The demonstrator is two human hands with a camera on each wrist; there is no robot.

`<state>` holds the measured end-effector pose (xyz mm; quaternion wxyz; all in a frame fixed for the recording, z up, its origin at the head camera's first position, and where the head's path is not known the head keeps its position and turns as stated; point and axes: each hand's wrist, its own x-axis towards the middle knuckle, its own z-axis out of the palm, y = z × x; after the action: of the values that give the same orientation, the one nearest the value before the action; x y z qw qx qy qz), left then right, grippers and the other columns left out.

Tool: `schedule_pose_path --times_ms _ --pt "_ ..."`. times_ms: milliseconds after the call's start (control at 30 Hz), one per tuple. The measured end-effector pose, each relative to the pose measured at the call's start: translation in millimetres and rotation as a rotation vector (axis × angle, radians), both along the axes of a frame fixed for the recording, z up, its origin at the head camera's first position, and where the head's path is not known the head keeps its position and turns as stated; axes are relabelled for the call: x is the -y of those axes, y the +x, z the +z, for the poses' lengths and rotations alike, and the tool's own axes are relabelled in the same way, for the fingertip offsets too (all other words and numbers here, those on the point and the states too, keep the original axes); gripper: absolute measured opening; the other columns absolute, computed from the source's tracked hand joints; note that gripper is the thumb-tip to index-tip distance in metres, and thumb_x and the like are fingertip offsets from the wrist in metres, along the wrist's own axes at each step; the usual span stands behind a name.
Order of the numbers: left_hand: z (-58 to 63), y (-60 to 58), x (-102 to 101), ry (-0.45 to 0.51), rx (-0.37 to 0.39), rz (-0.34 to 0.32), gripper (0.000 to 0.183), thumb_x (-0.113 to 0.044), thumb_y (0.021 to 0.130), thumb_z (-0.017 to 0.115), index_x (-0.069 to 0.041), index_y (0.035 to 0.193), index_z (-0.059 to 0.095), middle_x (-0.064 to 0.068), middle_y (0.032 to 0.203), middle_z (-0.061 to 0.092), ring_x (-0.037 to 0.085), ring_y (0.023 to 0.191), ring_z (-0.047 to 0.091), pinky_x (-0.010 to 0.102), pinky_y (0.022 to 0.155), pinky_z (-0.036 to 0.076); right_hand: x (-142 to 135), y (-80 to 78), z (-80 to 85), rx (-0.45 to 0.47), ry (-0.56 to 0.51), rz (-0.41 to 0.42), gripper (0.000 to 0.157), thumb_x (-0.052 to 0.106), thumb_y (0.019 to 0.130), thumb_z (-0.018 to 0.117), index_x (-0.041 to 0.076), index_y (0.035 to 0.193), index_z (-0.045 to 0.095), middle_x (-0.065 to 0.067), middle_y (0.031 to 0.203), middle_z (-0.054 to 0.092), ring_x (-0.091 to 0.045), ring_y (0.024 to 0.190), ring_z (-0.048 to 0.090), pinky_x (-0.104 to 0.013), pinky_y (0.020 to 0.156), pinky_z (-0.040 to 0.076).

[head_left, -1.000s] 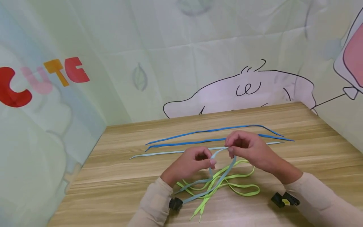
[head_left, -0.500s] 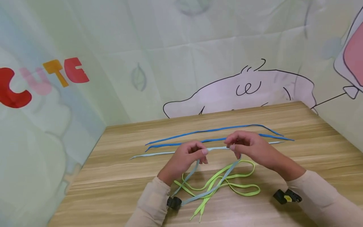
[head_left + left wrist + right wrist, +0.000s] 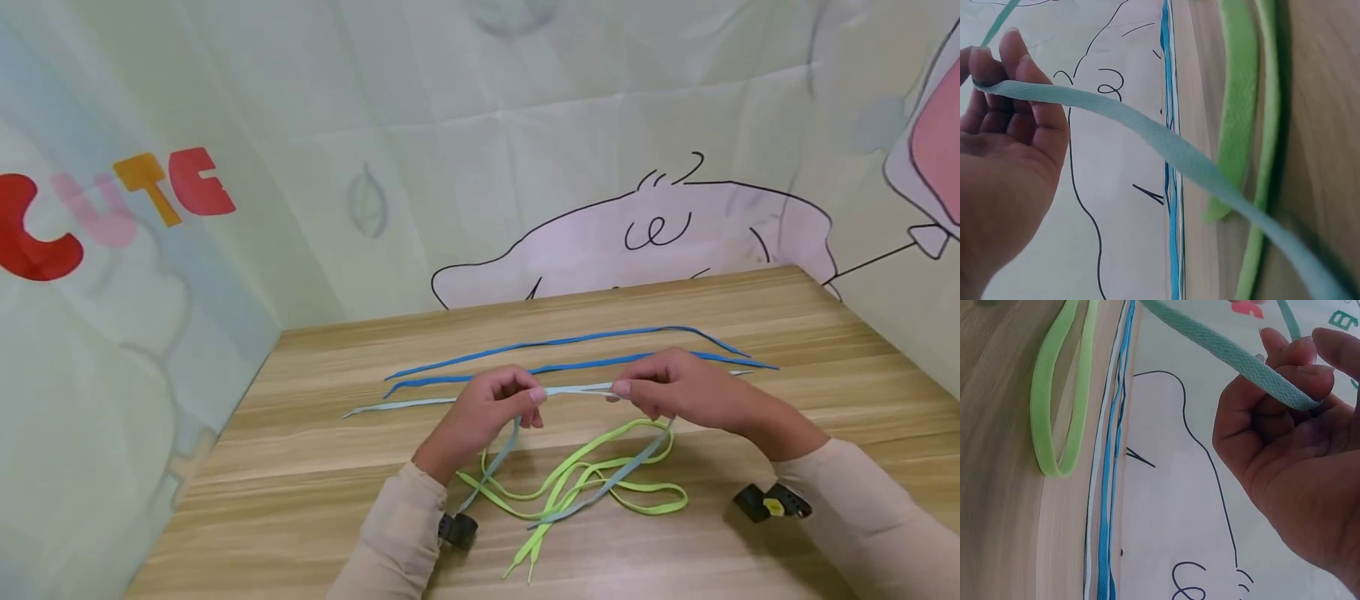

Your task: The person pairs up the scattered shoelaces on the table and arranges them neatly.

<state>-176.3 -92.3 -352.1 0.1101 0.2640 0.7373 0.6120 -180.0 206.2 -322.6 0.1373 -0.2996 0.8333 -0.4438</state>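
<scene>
A flat pale blue shoelace (image 3: 637, 458) is stretched between both hands above the table. My left hand (image 3: 498, 407) pinches it between thumb and fingers, and one end hangs down toward the left wrist. My right hand (image 3: 675, 387) pinches the same lace farther right; its other end droops over a yellow-green shoelace (image 3: 645, 507) that lies in loose loops below. In the left wrist view the pale blue shoelace (image 3: 1166, 142) runs from the curled fingers down to the right. The right wrist view has the shoelace (image 3: 1229, 353) crossing the curled fingers.
Behind the hands, two darker blue shoelaces (image 3: 570, 340) and another pale blue shoelace (image 3: 405, 406) lie stretched across the wooden table (image 3: 300, 467). A printed cloth backdrop (image 3: 360, 108) rises along the table's far edge and sides.
The hands have drawn apart, left hand leftward and right hand slightly rightward, pulling the pale blue lace between them straight. Its trailing end has slid rightward over the yellow-green lace.
</scene>
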Motion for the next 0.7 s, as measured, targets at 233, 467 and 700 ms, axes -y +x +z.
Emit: schedule_pose_path --times_ms 233,467,700 --pt "0.0 -1.2 0.9 -0.005 0.005 -0.025 0.029 -0.021 0.101 0.062 0.008 0.105 0.061 0.010 0.077 0.057 0.027 0.083 0.067 0.041 0.084 0.054 -2.0 -1.2 -2.9 -0.001 0.047 0.013 0.020 0.032 0.102 0.060 0.018 0.093 0.071 0.001 0.070 0.055 -0.014 0.064 0.051 -0.029 0.055 0.043" --pt "0.2 -2.3 2.8 -0.023 0.000 -0.012 0.029 -0.022 0.101 0.063 0.007 0.096 0.060 0.011 0.076 0.057 0.028 0.083 0.068 0.040 0.086 0.053 -4.0 -4.1 -7.5 0.004 -0.009 0.009 0.021 0.027 0.101 0.063 0.007 0.093 0.067 0.000 0.069 0.053 -0.013 0.063 0.049 -0.028 0.054 0.042" --pt "-0.6 -4.2 4.8 -0.047 0.003 0.004 0.028 -0.024 0.100 0.063 -0.003 0.082 0.057 0.011 0.076 0.060 0.028 0.080 0.068 0.040 0.083 0.053 -5.3 -5.1 -9.3 0.004 -0.084 -0.019 0.019 0.023 0.101 0.061 0.010 0.087 0.063 -0.004 0.071 0.053 -0.022 0.067 0.053 -0.032 0.060 0.047"
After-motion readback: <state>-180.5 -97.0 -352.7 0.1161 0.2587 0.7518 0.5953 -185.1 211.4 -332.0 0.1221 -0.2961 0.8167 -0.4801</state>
